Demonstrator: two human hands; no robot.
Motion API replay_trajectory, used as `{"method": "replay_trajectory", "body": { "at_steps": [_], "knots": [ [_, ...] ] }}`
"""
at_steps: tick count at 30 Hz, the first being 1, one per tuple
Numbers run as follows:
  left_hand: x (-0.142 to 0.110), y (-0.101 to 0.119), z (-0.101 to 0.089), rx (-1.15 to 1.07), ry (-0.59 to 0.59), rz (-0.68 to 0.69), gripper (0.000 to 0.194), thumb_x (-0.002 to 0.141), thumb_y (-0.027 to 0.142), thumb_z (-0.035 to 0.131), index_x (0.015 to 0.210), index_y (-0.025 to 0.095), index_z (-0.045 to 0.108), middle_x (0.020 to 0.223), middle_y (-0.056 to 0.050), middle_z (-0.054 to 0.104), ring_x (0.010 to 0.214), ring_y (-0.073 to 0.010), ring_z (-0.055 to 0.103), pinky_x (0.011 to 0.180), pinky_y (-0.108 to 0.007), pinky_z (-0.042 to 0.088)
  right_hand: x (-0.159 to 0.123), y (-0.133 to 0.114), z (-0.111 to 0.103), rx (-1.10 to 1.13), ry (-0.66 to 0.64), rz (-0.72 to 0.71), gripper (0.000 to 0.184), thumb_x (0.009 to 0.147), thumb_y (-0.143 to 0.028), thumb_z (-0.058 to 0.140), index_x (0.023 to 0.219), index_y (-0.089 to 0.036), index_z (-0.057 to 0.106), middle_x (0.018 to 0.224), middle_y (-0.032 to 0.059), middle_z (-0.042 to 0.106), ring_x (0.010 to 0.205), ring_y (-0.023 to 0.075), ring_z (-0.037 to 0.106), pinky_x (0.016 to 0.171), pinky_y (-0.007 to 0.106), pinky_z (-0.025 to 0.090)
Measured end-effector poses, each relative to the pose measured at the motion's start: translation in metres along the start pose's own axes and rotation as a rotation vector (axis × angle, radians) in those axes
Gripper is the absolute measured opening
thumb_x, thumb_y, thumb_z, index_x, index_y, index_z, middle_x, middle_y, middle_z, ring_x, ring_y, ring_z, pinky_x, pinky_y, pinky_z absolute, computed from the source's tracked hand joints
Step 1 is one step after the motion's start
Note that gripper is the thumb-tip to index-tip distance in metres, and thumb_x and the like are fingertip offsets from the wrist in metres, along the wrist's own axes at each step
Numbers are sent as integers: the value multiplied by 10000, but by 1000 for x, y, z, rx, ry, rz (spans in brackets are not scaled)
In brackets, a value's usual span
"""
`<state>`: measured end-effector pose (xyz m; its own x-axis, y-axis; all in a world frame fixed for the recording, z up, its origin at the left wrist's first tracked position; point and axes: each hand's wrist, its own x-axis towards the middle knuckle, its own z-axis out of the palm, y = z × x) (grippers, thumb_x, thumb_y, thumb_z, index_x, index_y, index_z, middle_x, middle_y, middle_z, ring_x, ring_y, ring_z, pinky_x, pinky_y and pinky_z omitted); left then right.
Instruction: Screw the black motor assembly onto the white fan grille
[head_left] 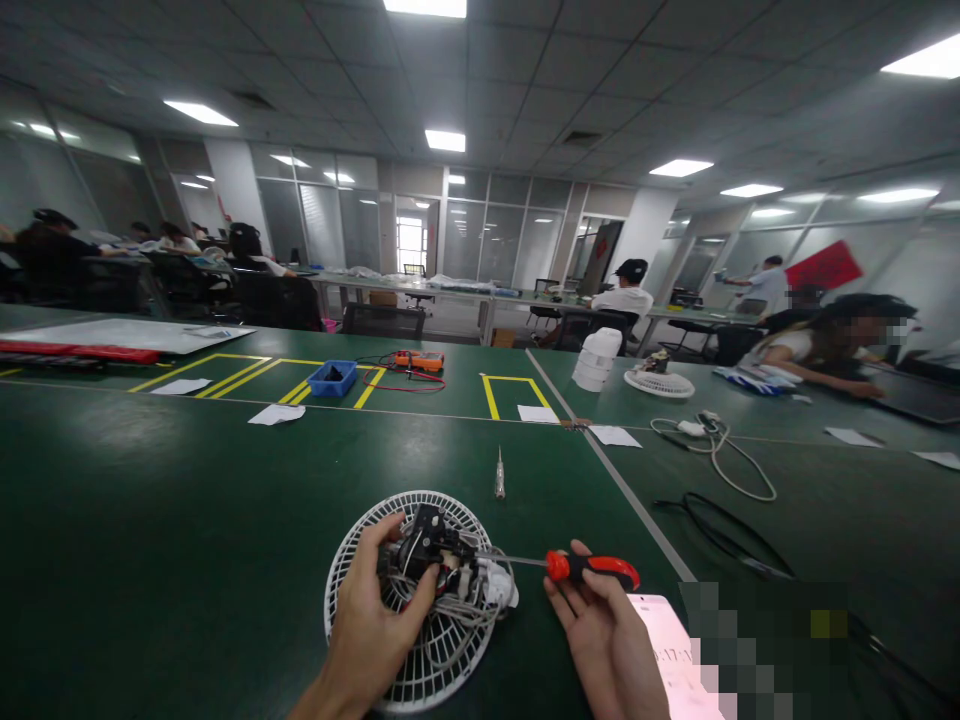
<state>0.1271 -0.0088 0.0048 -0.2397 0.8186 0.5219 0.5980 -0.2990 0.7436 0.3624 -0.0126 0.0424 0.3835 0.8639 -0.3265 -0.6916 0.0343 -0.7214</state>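
A round white fan grille [335, 610] lies on the green table in front of me. On it rests a black fan motor assembly [429, 530] with loose wires and a white plug [498, 584]. My left hand [379, 600] grips the motor, thumb on the near side and fingers around the left. In my right hand [600, 620] is a screwdriver [596, 570] with a red and black handle, its shaft pointing left. The shaft's tip reaches the motor's right side; exactly what it touches is hidden. Beyond the grille lies a small clear-handled screwdriver [500, 478].
A blue bin [332, 378] and an orange multimeter [420, 361] with leads sit farther back. White stacked parts [597, 360], another grille [658, 383], and cables [720, 450] are at the right. A lit phone [671, 650] lies beside my right hand. People sit around.
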Motion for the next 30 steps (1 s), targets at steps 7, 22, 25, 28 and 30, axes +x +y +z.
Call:
{"method": "replay_trajectory", "body": {
  "at_steps": [7, 22, 25, 28, 30],
  "knots": [
    [1, 1, 0, -12, -15, -1, 510, 844, 438, 688, 1281, 235, 520, 1176, -92, 649, 1078, -268, 657, 936, -458, 561, 4, 4, -4, -165, -14, -52, 558, 598, -384, 947, 1028, -205, 639, 707, -32, 656, 585, 137, 585, 549, 252, 504],
    [2, 1, -1, 7, -17, 24, 501, 851, 459, 679, 1276, 248, 519, 1168, -74, 651, 1058, -253, 660, 930, -433, 559, 2, 4, -3, -140, 33, -57, 601, 582, -410, 945, 1069, -215, 650, 796, -19, 699, 675, 155, 647, 646, 293, 558],
    [1, 1, -1, -2, -17, -3, 533, 856, 477, 672, 1307, 254, 498, 1177, -77, 645, 1066, -257, 658, 941, -448, 553, -1, 4, -2, -60, -6, -66, 548, 581, -357, 933, 1046, -237, 670, 1019, 20, 725, 997, 229, 677, 819, 372, 586],
    [0, 1, -1, -15, -13, -41, 630, 844, 519, 683, 1368, 251, 459, 1153, -81, 645, 1060, -264, 657, 939, -467, 551, -3, 2, 1, -10, -39, -80, 585, 550, -274, 923, 1076, -256, 668, 1079, 23, 724, 1139, 250, 638, 937, 401, 554],
    [0, 2, 0, -20, -12, -74, 693, 818, 555, 705, 1386, 251, 449, 1139, -79, 646, 1056, -272, 658, 938, -481, 549, -3, 1, 1, -36, -29, -77, 644, 545, -291, 936, 1123, -242, 655, 1060, 29, 729, 1097, 239, 655, 922, 377, 556]
  ]
}}
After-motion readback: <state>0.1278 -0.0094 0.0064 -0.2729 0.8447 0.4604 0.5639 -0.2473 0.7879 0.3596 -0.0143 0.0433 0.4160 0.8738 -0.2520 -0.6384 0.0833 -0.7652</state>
